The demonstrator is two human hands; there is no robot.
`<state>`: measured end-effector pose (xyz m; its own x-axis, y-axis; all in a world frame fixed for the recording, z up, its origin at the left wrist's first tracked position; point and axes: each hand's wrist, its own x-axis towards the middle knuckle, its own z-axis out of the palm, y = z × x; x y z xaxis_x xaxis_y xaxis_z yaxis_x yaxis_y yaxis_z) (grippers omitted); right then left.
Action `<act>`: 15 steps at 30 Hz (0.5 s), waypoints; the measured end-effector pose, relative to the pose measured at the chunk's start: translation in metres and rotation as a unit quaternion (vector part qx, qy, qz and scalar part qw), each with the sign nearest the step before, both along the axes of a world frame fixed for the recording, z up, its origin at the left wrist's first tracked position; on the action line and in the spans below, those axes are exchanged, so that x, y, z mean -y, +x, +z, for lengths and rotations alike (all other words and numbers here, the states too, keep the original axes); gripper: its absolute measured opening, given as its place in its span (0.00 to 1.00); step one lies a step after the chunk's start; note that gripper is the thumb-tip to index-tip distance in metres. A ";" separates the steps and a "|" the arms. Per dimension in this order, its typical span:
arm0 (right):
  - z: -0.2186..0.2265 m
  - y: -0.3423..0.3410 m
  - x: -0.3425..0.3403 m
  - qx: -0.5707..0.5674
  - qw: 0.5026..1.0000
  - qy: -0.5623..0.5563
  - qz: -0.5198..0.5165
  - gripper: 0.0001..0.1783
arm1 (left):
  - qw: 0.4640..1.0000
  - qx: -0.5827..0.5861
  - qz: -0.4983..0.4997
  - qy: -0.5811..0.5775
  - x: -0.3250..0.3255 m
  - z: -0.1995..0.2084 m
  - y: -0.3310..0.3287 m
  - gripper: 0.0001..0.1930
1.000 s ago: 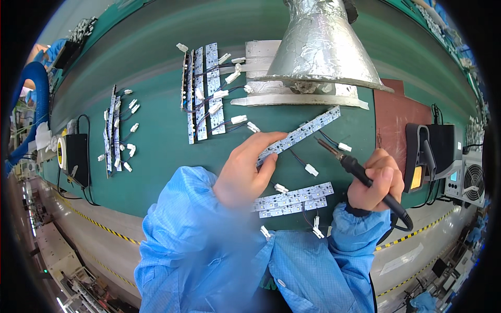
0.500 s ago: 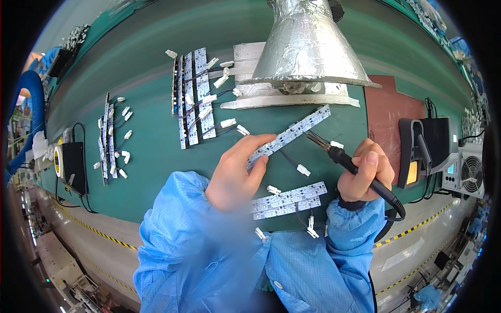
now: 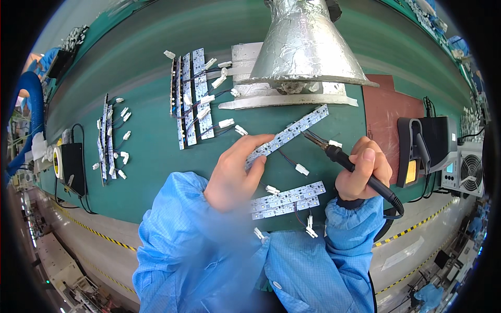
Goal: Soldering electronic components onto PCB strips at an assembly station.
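My left hand (image 3: pixel 235 169) pinches the lower left end of a white LED circuit strip (image 3: pixel 293 130), which slants up to the right. Wires with white connectors (image 3: pixel 301 169) hang off that strip. In my right hand (image 3: pixel 365 169) is a black soldering iron (image 3: pixel 339 156), gripped like a pen. Its tip points up and left, close to the strip's lower edge; whether they touch I cannot tell. Nearer to me lie stacked LED strips (image 3: pixel 289 200) with their own wires and connectors.
A foil-covered fume hood (image 3: pixel 310 49) stands at the back over a pale board. More LED strips (image 3: pixel 198 94) lie to the left of it, and another bunch (image 3: pixel 106 138) farther left. On the right are a soldering iron stand (image 3: pixel 410 151) and a white unit with a fan (image 3: pixel 464 172).
The whole view has shifted very slightly. Both hands, the LED strip and the soldering iron keep nearly the same places.
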<state>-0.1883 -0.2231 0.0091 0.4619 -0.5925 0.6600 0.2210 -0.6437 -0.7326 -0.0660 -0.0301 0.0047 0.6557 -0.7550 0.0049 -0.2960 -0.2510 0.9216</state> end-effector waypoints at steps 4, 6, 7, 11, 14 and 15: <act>0.001 0.001 0.000 0.002 1.000 0.003 0.006 0.17 | 1.000 0.002 -0.003 0.001 0.000 -0.001 0.000 0.19; 0.001 0.000 0.001 0.001 1.000 0.004 0.007 0.17 | 1.000 0.002 -0.004 0.004 0.001 0.002 0.001 0.19; 0.001 0.000 0.001 0.000 1.000 0.006 0.009 0.17 | 1.000 0.003 -0.004 0.008 0.001 0.002 0.001 0.18; 0.002 0.001 0.000 -0.007 1.000 0.005 0.006 0.18 | 1.000 0.001 -0.002 0.002 0.001 0.000 0.000 0.18; 0.000 0.001 0.003 0.004 1.000 0.007 -0.001 0.18 | 1.000 0.013 -0.004 0.003 0.001 0.002 0.001 0.18; -0.001 0.001 0.006 0.043 0.998 0.031 -0.019 0.19 | 1.000 0.005 -0.004 0.011 0.001 0.003 0.001 0.18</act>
